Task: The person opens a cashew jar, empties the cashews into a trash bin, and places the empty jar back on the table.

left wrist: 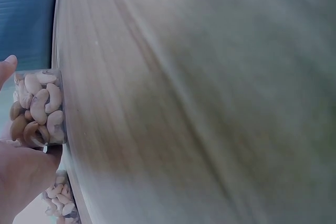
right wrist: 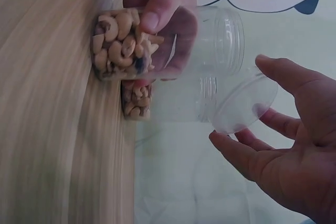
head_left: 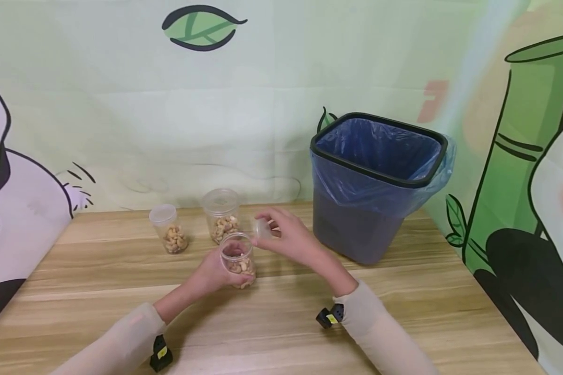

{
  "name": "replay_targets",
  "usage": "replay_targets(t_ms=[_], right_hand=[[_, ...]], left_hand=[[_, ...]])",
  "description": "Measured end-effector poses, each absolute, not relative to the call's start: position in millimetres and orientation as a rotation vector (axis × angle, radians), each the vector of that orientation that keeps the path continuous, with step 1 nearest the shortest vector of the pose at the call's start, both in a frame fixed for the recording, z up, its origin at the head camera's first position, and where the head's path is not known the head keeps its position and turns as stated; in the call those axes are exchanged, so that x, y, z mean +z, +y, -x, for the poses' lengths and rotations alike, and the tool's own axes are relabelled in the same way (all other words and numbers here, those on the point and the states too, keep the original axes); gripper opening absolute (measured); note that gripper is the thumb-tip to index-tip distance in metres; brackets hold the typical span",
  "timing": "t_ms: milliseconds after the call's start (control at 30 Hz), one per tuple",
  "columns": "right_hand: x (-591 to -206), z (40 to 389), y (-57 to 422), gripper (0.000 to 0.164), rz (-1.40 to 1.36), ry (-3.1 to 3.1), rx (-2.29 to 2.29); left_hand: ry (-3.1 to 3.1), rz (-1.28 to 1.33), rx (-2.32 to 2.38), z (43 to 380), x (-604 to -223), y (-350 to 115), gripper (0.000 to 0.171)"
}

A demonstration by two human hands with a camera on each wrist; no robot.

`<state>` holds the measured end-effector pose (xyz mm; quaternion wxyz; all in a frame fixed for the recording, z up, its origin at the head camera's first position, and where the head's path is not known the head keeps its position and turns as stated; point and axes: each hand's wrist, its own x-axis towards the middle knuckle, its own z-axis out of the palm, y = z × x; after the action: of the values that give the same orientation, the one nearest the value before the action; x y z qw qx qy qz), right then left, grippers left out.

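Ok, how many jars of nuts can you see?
3: an open jar in the left hand, another jar behind it, and a narrower jar farther left.

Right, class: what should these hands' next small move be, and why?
Probably bring the lid over the open jar and seat it: the right hand holds the lid tilted, off the jar, which the left hand grips, and the slim jar and wide jar behind appear lidded.
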<state>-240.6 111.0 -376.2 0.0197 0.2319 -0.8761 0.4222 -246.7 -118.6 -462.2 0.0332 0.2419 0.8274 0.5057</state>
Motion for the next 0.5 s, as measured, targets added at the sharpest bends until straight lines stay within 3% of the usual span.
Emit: replay_targets(t_ms=[500], right_hand=[[-382.9, 238.5, 120.0, 0.058, -0.688, -2.788, 1.414]], left_hand=[[2.542, -0.739, 1.557, 243.8, -460.6, -117.6, 0.068]])
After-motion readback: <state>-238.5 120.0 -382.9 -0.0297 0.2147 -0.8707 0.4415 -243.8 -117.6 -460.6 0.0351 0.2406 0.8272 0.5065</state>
